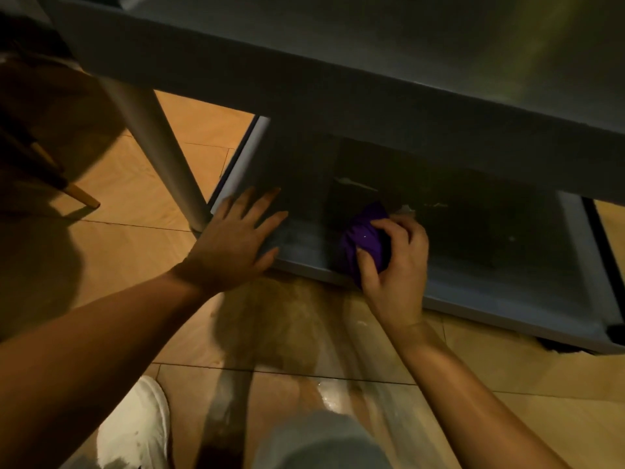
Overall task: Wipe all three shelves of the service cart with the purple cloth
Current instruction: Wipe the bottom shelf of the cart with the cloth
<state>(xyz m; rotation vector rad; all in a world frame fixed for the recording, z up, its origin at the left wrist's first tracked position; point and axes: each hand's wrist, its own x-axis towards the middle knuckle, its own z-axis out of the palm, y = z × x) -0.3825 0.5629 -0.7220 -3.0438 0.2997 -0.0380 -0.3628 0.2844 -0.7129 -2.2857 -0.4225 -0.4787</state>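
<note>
The service cart's bottom shelf (473, 292) is a grey metal tray just above the floor, dark under the shelf above (338, 82). My right hand (395, 265) is closed around the bunched purple cloth (363, 240), which rests near the shelf's front edge. My left hand (233, 242) lies flat with fingers spread on the shelf's front left corner, beside the cart's round leg (159, 150). The top shelf is out of view.
Tan floor tiles (507, 367) surround the cart. A wooden chair leg (79, 194) stands at the left. My white shoe (138, 424) and grey trouser knee (324, 441) are at the bottom. A dark caster (615, 331) sits at the shelf's right corner.
</note>
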